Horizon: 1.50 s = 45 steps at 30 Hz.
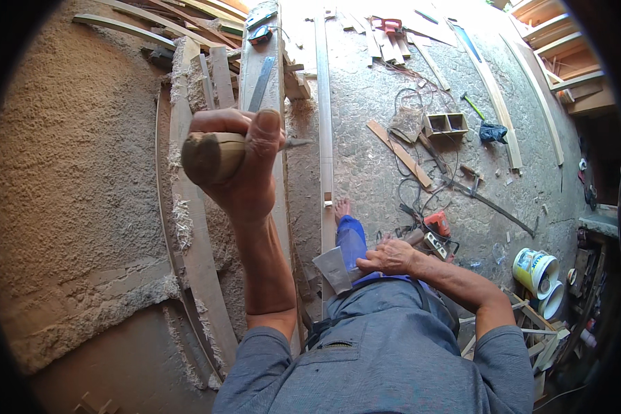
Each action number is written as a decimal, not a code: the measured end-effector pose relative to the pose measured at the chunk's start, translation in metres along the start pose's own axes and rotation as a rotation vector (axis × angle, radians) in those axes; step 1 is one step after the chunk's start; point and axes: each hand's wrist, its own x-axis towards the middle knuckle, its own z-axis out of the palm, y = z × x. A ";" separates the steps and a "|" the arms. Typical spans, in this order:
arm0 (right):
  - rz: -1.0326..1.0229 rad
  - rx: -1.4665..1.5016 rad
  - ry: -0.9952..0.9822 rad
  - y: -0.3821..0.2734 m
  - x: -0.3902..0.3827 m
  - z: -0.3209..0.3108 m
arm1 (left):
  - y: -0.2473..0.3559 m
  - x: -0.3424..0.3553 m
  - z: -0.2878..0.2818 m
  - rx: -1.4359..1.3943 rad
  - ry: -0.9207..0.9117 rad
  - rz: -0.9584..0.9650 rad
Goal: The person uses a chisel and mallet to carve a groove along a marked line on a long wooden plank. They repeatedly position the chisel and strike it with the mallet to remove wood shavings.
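Raised over the long workbench, my left hand (241,152) is wrapped round a wooden handle (210,157) with a narrow metal blade (297,142) jutting out to the right. A steel rule (261,83) lies on the bench (277,207) beyond it. My right hand (386,255) is low by my lap, fingers curled, close to a flat grey rectangular piece (332,269) over my blue-clad leg (352,238); whether it grips that piece is unclear. My bare foot (341,207) shows beside a long pale board (326,103).
A tape measure (259,34) sits up the bench. On the floor lie cables, red power tools (436,222), a hammer (472,103), a wooden box (446,124), planks (399,155) and white buckets (535,269). Timber (555,41) is stacked at right; a rough wall (69,172) runs left.
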 end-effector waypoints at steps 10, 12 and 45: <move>0.999 0.509 0.710 0.095 0.048 -0.096 | -0.045 -0.088 -0.070 0.215 -0.239 -0.186; 0.972 0.519 0.757 0.088 0.024 -0.110 | -0.046 -0.095 -0.060 0.191 -0.200 -0.313; 0.793 1.372 0.852 -0.041 -0.045 -0.090 | -0.080 -0.116 -0.047 0.273 -0.184 -0.438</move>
